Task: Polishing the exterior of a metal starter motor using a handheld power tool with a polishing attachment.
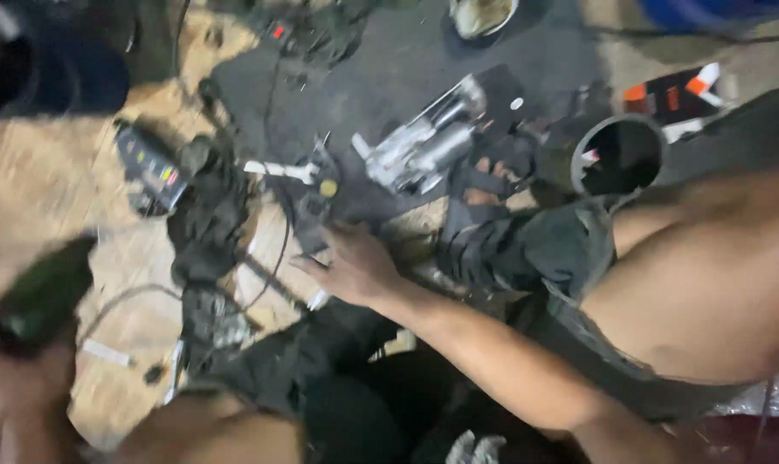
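Grimy workshop floor, blurred view | left hand [24, 378] at 8 o'clock, clamped on dark green bottle [42, 296], likely smooth and slippery, best held round the body | right hand [351, 262] centre, fingers spread apart on black part [308, 219] | silver motor housing [419, 146] at 12, looks heavy, rigid | black pot [617, 155] at 2

bare forearms, no sleeves, no gloves on right hand [355, 262] or left hand [24, 374]; dark grey-black shorts [570, 258], hem bunched at thigh beside right hand; knees bare.
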